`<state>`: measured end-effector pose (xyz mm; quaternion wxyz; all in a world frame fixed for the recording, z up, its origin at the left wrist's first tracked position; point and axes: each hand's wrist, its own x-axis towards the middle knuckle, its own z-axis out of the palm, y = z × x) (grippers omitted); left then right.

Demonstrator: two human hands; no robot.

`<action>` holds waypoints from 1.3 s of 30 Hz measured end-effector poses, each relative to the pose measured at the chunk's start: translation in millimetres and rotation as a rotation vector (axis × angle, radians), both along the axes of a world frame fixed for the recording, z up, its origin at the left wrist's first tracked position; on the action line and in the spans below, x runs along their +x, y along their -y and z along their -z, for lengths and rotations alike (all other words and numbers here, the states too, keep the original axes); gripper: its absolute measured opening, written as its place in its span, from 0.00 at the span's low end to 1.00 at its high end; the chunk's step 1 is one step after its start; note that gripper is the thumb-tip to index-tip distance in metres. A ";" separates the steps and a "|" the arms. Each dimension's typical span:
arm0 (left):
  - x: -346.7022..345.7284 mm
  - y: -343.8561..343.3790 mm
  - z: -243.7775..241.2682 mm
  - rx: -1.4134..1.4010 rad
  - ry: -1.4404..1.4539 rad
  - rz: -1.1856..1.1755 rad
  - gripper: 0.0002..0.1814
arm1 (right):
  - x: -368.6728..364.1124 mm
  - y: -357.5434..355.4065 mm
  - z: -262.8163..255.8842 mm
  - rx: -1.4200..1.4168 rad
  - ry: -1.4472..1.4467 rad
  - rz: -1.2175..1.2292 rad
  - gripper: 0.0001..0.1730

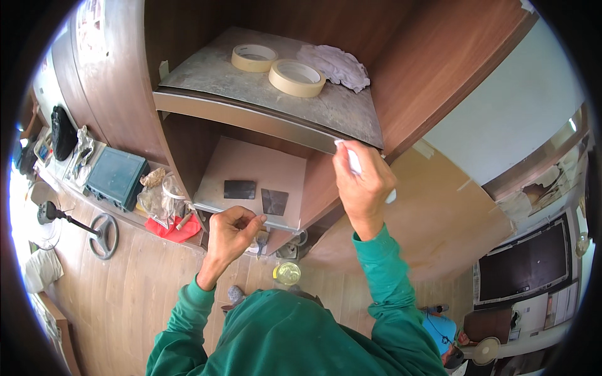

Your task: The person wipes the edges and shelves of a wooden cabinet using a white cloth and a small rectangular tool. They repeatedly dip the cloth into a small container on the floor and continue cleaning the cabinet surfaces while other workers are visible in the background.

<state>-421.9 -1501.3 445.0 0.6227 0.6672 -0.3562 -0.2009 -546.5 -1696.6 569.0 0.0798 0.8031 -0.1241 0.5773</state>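
Observation:
My right hand [364,183] is closed on a white cloth [353,162] at the right end of the shelf's front edge [249,120]. Lower and to the left, my left hand [233,232] hangs in front of the lower shelf [244,160], thumb and fingers curled near each other; whether anything thin is between them cannot be told. Two dark flat rectangular pieces [239,189] [274,202] lie on that lower shelf. Two rolls of masking tape [254,58] [297,78] and a crumpled pale cloth [334,66] rest on the grey upper shelf [207,66].
A teal case [116,176], plastic bags and a red cloth [174,229] lie on a low ledge at left. A yellow-rimmed round container [287,273] stands on the floor near my feet, below a paintbrush [260,242]. Another person [439,331] is at lower right.

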 end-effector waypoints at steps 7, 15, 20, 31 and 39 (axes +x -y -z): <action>4.4 -7.8 2.2 -0.013 0.035 -0.021 0.11 | -5.3 3.6 2.1 0.026 0.048 0.015 0.10; 6.4 -14.0 11.4 -0.010 0.071 -0.044 0.11 | 0.2 1.6 8.8 0.066 0.087 0.016 0.10; 6.7 -14.8 4.4 0.046 0.086 -0.019 0.11 | 12.7 -4.8 7.2 0.079 0.064 0.006 0.10; -46.4 -16.7 1.1 -0.288 -0.136 0.031 0.15 | -40.0 -100.6 53.5 0.864 -0.091 -0.376 0.04; -93.3 20.5 -18.9 -0.434 -0.549 -0.260 0.13 | -23.8 -99.9 81.5 0.774 -0.104 -0.599 0.16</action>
